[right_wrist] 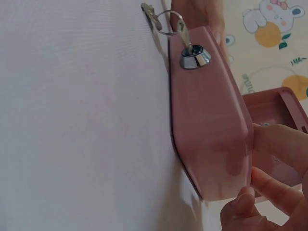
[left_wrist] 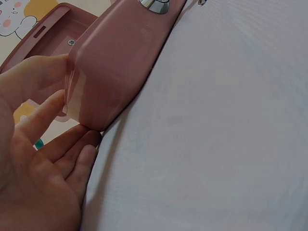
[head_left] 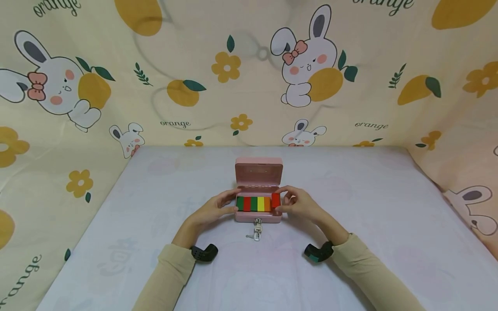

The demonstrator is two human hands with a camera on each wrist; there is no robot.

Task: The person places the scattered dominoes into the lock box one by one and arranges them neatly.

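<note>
A small pink metal cash box (head_left: 258,219) stands on the table with its lid (head_left: 258,172) raised. Inside lies a row of coloured blocks (head_left: 254,204): green, red, yellow and orange. At the row's right end a red block (head_left: 276,200) sits a little higher, slightly tilted. My right hand (head_left: 305,206) pinches that block between thumb and forefinger, over the box's right rim. My left hand (head_left: 212,209) holds the box's left side, thumb near the front and forefinger near the back. Both wrist views show the box's outer wall (left_wrist: 110,62) but hide the blocks.
Keys on a ring (head_left: 256,236) hang from the lock (right_wrist: 195,58) at the box's front. A white cloth (head_left: 155,259) covers the table. Behind it rises a curtain (head_left: 241,99) printed with rabbits and oranges.
</note>
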